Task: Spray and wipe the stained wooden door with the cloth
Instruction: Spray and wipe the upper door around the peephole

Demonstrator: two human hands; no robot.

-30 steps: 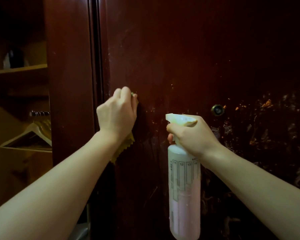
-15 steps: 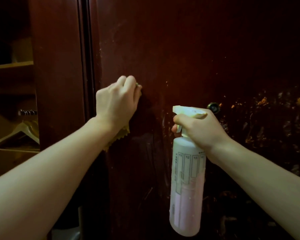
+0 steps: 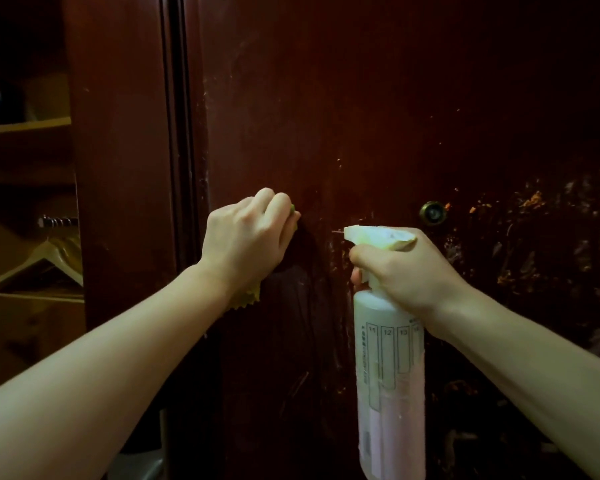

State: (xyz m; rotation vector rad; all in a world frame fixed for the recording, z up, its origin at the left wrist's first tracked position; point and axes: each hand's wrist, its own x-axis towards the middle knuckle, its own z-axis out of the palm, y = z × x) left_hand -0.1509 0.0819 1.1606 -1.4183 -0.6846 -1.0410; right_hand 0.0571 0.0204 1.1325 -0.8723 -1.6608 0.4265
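The dark red-brown wooden door [image 3: 378, 116] fills the view, with pale smears near its middle and orange, flaky stains on its right side. My left hand [image 3: 246, 237] grips a yellow cloth [image 3: 245, 299] and presses it against the door; only the cloth's zigzag lower edge and a tip by my fingers show. My right hand [image 3: 402, 268] holds a white spray bottle [image 3: 390, 382] upright by its neck, with a finger on the trigger and the nozzle pointing left, close to the door.
A brass peephole [image 3: 433, 213] sits on the door just above my right hand. The door frame [image 3: 125, 168] stands to the left. Beyond it is an open closet with a wooden shelf [image 3: 25, 126] and wooden hangers [image 3: 49, 258].
My left hand with the cloth shifted slightly along the door. The bottle stays in my right hand. The camera view moved a little.
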